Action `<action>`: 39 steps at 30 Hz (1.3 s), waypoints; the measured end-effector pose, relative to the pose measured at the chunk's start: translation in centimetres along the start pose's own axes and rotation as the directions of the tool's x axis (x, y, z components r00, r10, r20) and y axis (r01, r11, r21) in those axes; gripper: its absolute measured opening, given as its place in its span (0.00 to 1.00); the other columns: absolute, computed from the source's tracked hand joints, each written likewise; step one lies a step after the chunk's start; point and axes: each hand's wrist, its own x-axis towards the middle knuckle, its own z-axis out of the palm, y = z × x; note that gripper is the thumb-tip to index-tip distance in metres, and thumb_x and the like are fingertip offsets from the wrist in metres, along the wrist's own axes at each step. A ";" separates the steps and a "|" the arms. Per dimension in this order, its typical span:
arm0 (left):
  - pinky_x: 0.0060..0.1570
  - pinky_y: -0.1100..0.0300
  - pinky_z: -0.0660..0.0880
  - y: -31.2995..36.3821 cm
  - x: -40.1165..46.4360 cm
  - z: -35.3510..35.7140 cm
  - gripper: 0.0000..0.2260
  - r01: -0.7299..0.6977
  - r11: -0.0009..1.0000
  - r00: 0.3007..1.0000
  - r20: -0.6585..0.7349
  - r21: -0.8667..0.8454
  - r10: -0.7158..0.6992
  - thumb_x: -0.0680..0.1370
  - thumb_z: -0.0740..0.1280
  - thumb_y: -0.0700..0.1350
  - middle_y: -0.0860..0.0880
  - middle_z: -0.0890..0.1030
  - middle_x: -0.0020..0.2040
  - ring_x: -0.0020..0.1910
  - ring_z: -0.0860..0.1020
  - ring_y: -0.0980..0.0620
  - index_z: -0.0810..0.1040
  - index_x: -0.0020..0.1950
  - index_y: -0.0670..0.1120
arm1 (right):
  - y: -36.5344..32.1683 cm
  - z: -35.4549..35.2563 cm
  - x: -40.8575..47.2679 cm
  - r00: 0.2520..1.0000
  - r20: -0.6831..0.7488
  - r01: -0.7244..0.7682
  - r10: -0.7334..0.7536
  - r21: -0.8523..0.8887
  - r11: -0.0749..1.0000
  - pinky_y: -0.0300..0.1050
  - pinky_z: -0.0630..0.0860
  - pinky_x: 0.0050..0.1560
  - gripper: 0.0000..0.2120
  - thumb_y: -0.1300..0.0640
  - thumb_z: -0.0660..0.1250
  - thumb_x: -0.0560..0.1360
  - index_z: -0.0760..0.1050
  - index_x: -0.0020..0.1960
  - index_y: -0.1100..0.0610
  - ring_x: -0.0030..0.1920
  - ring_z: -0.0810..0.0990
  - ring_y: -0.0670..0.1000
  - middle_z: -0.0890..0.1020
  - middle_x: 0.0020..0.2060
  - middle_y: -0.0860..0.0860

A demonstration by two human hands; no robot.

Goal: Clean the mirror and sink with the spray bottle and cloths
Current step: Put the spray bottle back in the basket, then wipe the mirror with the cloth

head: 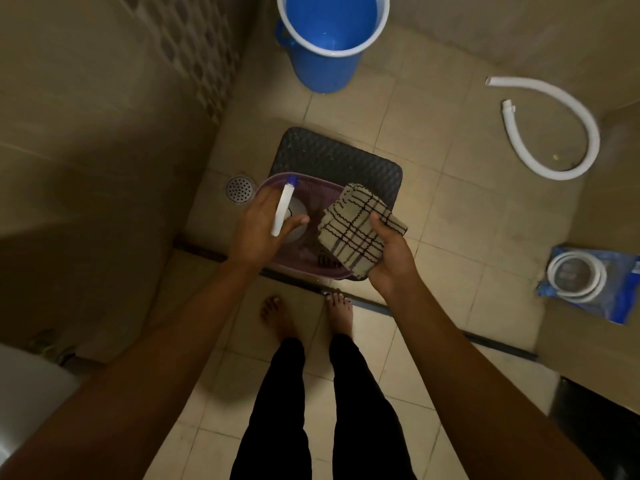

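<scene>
Left hand point(258, 223) curls its fingers point(300, 221) round the white, blue-capped spray bottle point(284, 207); right hand point(388, 252) pinches the folded beige checked cloth point(356, 230), both above the purple plastic basket point(332, 270) on the floor, presumably fetching supplies.

Bathroom floor, seen from above: two hands over a purple plastic basket point(277, 266).
Left hand point(258, 226) grips white spray bottle with blue nozzle point(284, 206); right hand point(389, 258) holds folded beige cloth with dark checked stripes point(356, 226). Basket rests on dark woven mat point(337, 157); blue plastic bucket point(329, 39) beyond.
</scene>
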 end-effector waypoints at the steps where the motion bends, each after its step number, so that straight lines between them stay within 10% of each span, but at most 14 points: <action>1: 0.56 0.61 0.72 -0.1 0.0 -0.2 0.27 0.012 1.000 1.000 0.013 0.004 -0.012 0.71 0.75 0.52 0.42 0.79 0.57 0.55 0.76 0.51 0.73 0.65 0.41 | 0.0 0.1 -0.1 1.000 0.000 -0.001 0.001 0.001 1.000 0.63 0.76 0.62 0.18 0.58 0.62 0.81 0.72 0.70 0.59 0.61 0.80 0.60 0.81 0.61 0.59; 16: 0.32 0.64 0.65 2.5 -2.8 -1.2 0.14 0.143 0.935 0.989 -0.071 0.325 -0.126 0.80 0.64 0.52 0.46 0.79 0.36 0.33 0.78 0.50 0.78 0.48 0.41 | -1.4 1.0 -3.1 0.999 0.035 0.015 -0.014 -0.013 1.000 0.61 0.79 0.58 0.21 0.60 0.67 0.78 0.72 0.69 0.60 0.60 0.81 0.60 0.81 0.61 0.60; 26: 0.29 0.65 0.63 4.2 -3.3 -2.0 0.13 0.182 0.902 0.983 -0.077 0.391 -0.164 0.81 0.63 0.51 0.44 0.81 0.40 0.34 0.73 0.54 0.78 0.51 0.41 | -2.8 2.3 -4.7 0.995 0.094 0.030 -0.025 -0.051 0.998 0.60 0.79 0.58 0.21 0.65 0.65 0.77 0.71 0.70 0.64 0.63 0.79 0.62 0.79 0.64 0.62; 35: 0.50 0.57 0.75 9.3 -6.7 -6.0 0.20 0.191 0.899 0.973 -0.194 0.394 -0.121 0.81 0.59 0.54 0.43 0.78 0.62 0.58 0.78 0.45 0.71 0.68 0.44 | -7.4 6.2 -9.5 0.964 0.267 0.045 -0.004 -0.147 0.988 0.63 0.74 0.64 0.15 0.65 0.65 0.78 0.76 0.64 0.60 0.62 0.80 0.61 0.81 0.60 0.61; 39: 0.76 0.46 0.54 11.1 -9.1 -8.0 0.31 0.245 0.831 0.959 -0.250 0.499 -0.133 0.81 0.50 0.60 0.41 0.60 0.78 0.77 0.58 0.43 0.57 0.78 0.41 | -8.6 8.8 -12.2 0.943 0.332 0.045 0.018 -0.182 0.982 0.60 0.77 0.61 0.18 0.65 0.65 0.78 0.74 0.67 0.62 0.61 0.80 0.61 0.81 0.61 0.61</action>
